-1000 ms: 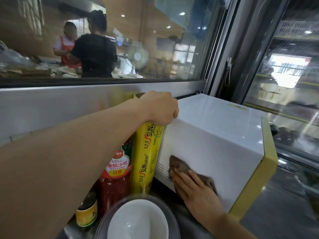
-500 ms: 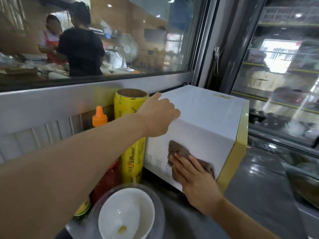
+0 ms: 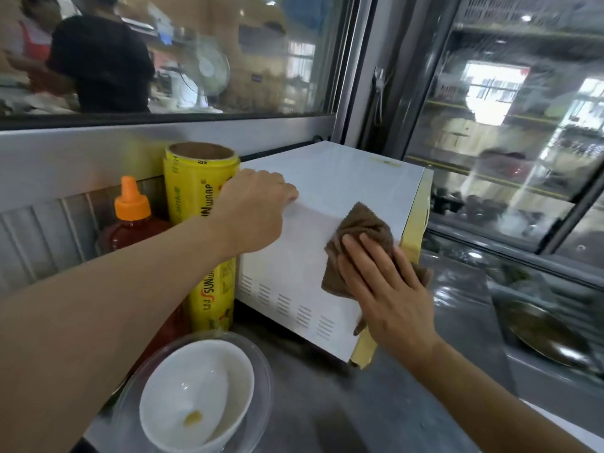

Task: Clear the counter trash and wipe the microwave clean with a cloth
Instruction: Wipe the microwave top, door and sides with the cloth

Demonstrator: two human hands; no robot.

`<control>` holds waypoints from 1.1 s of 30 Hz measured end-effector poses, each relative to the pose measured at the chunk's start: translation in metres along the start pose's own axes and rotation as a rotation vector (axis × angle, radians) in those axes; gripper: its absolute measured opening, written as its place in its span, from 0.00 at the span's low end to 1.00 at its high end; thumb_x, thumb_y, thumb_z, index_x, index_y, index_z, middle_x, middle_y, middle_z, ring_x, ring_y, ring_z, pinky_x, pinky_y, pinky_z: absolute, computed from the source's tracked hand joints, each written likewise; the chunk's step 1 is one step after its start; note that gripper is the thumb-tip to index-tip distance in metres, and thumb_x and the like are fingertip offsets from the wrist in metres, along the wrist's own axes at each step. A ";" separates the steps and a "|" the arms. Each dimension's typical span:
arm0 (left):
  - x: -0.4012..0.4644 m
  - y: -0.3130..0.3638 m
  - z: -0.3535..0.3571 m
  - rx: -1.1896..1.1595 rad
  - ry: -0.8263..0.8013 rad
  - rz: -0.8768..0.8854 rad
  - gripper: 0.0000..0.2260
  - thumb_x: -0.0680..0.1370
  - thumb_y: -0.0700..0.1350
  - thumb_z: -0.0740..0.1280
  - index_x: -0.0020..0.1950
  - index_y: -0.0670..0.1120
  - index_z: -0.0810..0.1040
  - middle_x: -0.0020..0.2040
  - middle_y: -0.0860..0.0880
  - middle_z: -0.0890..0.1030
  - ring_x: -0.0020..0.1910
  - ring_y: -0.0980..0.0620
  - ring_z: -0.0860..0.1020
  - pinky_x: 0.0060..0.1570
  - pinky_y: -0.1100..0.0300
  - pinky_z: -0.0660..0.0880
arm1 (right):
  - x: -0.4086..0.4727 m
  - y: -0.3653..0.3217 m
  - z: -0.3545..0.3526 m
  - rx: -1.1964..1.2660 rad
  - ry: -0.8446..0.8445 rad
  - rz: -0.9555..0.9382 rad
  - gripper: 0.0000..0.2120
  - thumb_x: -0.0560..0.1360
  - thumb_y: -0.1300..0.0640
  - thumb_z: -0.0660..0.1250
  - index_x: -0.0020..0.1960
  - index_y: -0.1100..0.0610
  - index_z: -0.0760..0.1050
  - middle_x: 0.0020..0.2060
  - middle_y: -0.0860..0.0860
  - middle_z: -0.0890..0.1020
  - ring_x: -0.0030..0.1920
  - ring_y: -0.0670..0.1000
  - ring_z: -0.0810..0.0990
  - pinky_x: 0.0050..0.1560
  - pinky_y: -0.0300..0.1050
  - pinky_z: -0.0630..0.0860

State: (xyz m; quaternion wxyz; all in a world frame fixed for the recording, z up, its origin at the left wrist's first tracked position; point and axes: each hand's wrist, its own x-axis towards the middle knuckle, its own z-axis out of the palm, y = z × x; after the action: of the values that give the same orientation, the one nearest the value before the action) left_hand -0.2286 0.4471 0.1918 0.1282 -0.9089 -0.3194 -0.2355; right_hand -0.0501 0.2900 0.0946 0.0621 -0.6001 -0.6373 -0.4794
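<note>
On steel counter [image 3: 408, 403]: white microwave [image 3: 330, 178] with yellow front trim, turned so its vented side panel faces camera. Right hand [image 3: 385, 289] flat on that side panel near the front edge, fingers straight and slightly spread, pressing brown cloth [image 3: 362, 223] against the white wall; cloth bunched above and under the fingers, upper corner reaching the top edge of the panel. Left hand [image 3: 258, 207] on the top rear corner of the microwave, fingers bent over the edge onto the top surface, gripping the casing; forearm crossing in front of the wrap roll.

Just left of the microwave, touching or nearly so: upright yellow cling-wrap roll [image 3: 199, 197], cardboard core open at top. Left of that: red sauce bottle [image 3: 130, 223] with orange nozzle cap, against the ribbed steel backsplash. Near front-left: white bowl [image 3: 196, 393] nested in a clear glass bowl [image 3: 261, 380], small yellow scrap in the bottom of the white one.

Behind glass window above: two people standing at a work surface, white desk fan [image 3: 206, 70] beside them. Right side: glass-door display cabinet [image 3: 510, 125], heavy reflections, contents unclear. Metal pan [image 3: 549, 331] at lower right, blurred.
</note>
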 end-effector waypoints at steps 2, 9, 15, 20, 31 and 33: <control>-0.001 0.001 0.003 -0.012 0.008 -0.029 0.21 0.72 0.37 0.60 0.63 0.50 0.74 0.59 0.48 0.77 0.57 0.46 0.74 0.54 0.52 0.71 | -0.027 -0.013 0.011 -0.039 -0.060 -0.058 0.26 0.73 0.60 0.51 0.72 0.59 0.62 0.73 0.55 0.62 0.73 0.56 0.57 0.73 0.54 0.48; -0.003 0.004 0.002 -0.061 0.004 -0.059 0.21 0.72 0.37 0.61 0.64 0.49 0.73 0.59 0.48 0.76 0.58 0.47 0.73 0.51 0.53 0.71 | -0.043 -0.006 -0.006 -0.129 -0.150 -0.190 0.24 0.74 0.59 0.52 0.69 0.57 0.70 0.69 0.51 0.68 0.72 0.52 0.63 0.72 0.55 0.49; -0.011 0.006 0.007 -0.061 0.042 -0.030 0.21 0.72 0.35 0.61 0.65 0.45 0.73 0.60 0.45 0.76 0.59 0.44 0.72 0.54 0.49 0.72 | -0.006 0.030 -0.026 -0.025 0.136 0.006 0.20 0.78 0.62 0.56 0.69 0.60 0.68 0.71 0.58 0.64 0.72 0.60 0.60 0.72 0.59 0.56; -0.020 0.004 0.021 -0.088 0.139 0.004 0.26 0.71 0.34 0.63 0.69 0.43 0.69 0.66 0.44 0.73 0.63 0.43 0.70 0.60 0.48 0.71 | -0.052 0.002 0.008 -0.063 0.003 -0.053 0.28 0.74 0.59 0.53 0.74 0.60 0.58 0.74 0.54 0.56 0.76 0.56 0.49 0.74 0.57 0.49; -0.012 0.000 0.008 0.024 0.007 0.022 0.29 0.72 0.36 0.61 0.72 0.50 0.64 0.70 0.48 0.69 0.68 0.47 0.67 0.69 0.50 0.57 | -0.067 -0.042 0.015 -0.168 -0.347 -0.416 0.24 0.74 0.55 0.61 0.69 0.57 0.69 0.72 0.55 0.64 0.72 0.55 0.61 0.75 0.57 0.47; -0.011 -0.003 0.005 0.032 -0.037 0.032 0.29 0.72 0.37 0.61 0.73 0.51 0.63 0.71 0.49 0.68 0.70 0.49 0.65 0.72 0.49 0.52 | -0.049 -0.035 0.015 -0.096 -0.199 -0.235 0.24 0.76 0.59 0.51 0.71 0.61 0.65 0.72 0.55 0.62 0.73 0.56 0.59 0.74 0.55 0.46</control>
State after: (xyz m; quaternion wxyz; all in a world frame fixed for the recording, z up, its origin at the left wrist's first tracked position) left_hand -0.2370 0.4456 0.1823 0.1405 -0.9159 -0.3107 -0.2116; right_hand -0.0582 0.2720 0.0357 -0.0865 -0.5683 -0.6823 -0.4517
